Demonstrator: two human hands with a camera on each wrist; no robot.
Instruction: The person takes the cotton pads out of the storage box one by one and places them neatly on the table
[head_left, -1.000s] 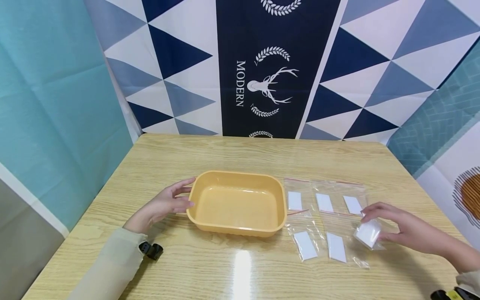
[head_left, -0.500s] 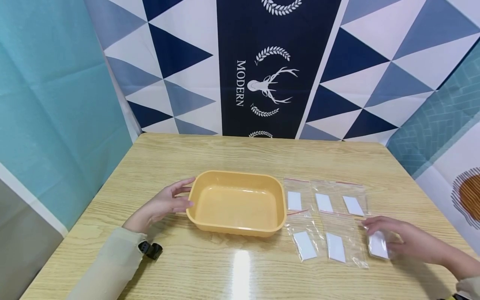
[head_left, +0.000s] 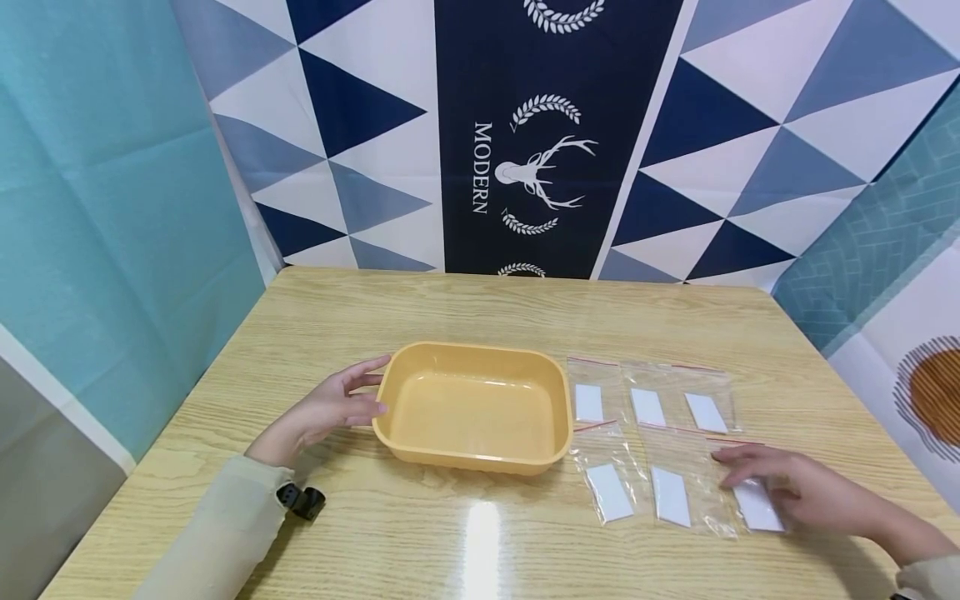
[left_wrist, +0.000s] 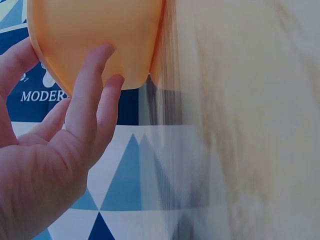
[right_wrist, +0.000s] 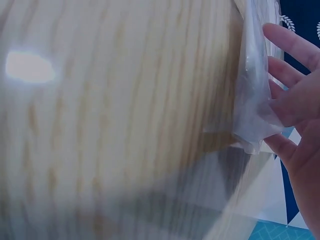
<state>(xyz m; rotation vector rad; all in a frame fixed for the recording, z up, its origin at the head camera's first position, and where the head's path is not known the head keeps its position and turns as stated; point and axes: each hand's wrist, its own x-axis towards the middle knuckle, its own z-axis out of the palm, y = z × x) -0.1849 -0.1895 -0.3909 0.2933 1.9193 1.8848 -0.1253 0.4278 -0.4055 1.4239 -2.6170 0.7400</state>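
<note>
A yellow plastic basin [head_left: 472, 408] stands mid-table. My left hand [head_left: 341, 404] touches its left end; in the left wrist view the fingers [left_wrist: 84, 95] lie straight against the outer wall of the basin [left_wrist: 100, 40]. At the right, my right hand [head_left: 802, 483] is over a small clear zip bag [head_left: 759, 504] with a white card-like piece inside, which lies beside the other bags. The right wrist view has its extended fingers [right_wrist: 285, 72] at the edge of the crinkled bag [right_wrist: 250, 95]. Part of this bag is hidden under the hand.
Several more zip bags with white pieces lie in two rows right of the basin, among them a front bag [head_left: 610, 490] and a back bag [head_left: 588, 400]. The wooden table [head_left: 360, 533] meets a patterned cloth backdrop [head_left: 525, 167] at the back.
My right hand has lowered the bag from its pinch onto the table, at the right end of the front row, and its fingers have loosened. The left hand has stayed at the basin.
</note>
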